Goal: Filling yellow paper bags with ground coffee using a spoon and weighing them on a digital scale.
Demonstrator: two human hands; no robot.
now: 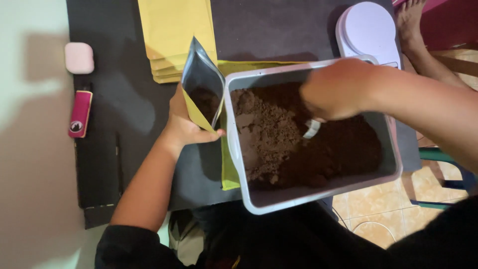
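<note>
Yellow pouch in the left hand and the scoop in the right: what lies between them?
The grey tub's near wall and brown powder, in the head view.

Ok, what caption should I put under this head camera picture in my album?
Left hand holds a yellow pouch open beside a grey tub of brown powder while the right hand dips a scoop in.

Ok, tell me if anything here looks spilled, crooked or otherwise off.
The grey tub of brown powder sits skewed, with its near corner past the black mat's edge. No powder shows outside the tub. The left hand holds the open yellow pouch tilted beside it; the right hand holds a scoop in the powder.
</note>
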